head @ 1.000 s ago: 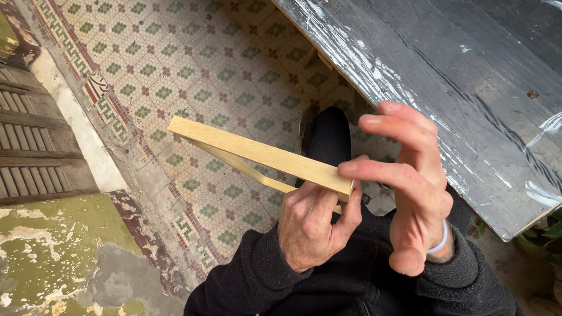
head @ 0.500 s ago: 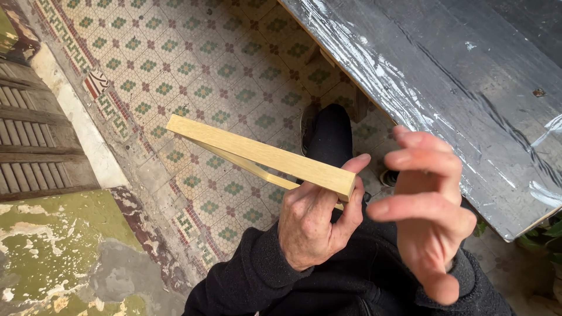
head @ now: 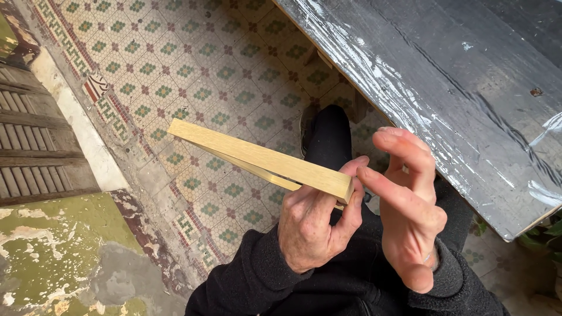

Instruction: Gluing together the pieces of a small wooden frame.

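— What does the left hand (head: 310, 225) have?

— A pale wooden strip (head: 260, 159), long and flat. The grip is clenched on its near end, thumb pressed along the side and fingers curled underneath. The strip sticks out up and to the left, in the air above the tiled floor (head: 193, 70).

— One piece only?

— A second, thinner piece shows just beneath it, running the same way; whether the two are joined I cannot tell.

— And the right hand (head: 410, 216)?

— Its grip is released, fingers spread and slightly bent, holding nothing. The forefinger tip lies just beside the strip's near end; touching or not, I cannot say.

— What is around?

— A dark table (head: 445, 82) with a shiny film over its top at upper right, black sleeves below, a peeling green wall (head: 64, 257) at lower left.
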